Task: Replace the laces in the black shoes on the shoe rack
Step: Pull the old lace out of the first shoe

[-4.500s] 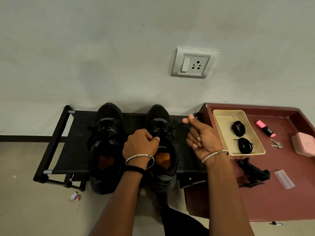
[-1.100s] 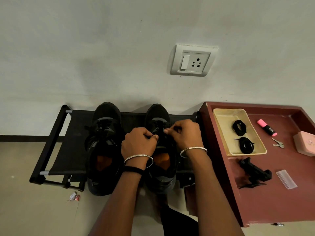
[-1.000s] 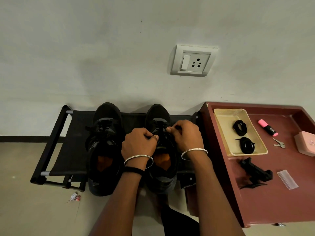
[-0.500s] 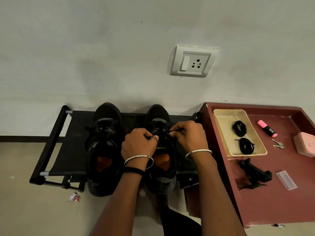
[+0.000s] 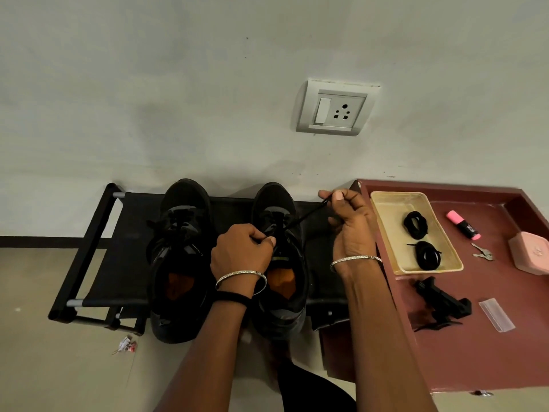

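Note:
Two black shoes stand side by side on a low black shoe rack [image 5: 98, 233], toes toward the wall. The left shoe [image 5: 181, 251] is laced. My left hand [image 5: 240, 251] grips the lacing area of the right shoe [image 5: 279, 209]. My right hand [image 5: 347, 221] pinches the end of a black lace [image 5: 309, 215] and holds it taut, up and to the right of the eyelets. Two coiled black laces [image 5: 416, 224] [image 5: 427, 255] lie in a beige tray [image 5: 383, 230] on the maroon table.
The maroon table [image 5: 463, 352] at the right also carries a pink highlighter [image 5: 463, 225], keys [image 5: 482, 252], a pink box [image 5: 531, 252], a black clamp-like holder [image 5: 439, 301] and a clear strip [image 5: 496, 315]. A wall socket [image 5: 335, 110] is above. A small wrapper [image 5: 126, 346] lies on the floor.
My right hand has left the eyelets and moved up and to the right, drawing the lace out taut. My left hand stays on the right shoe.

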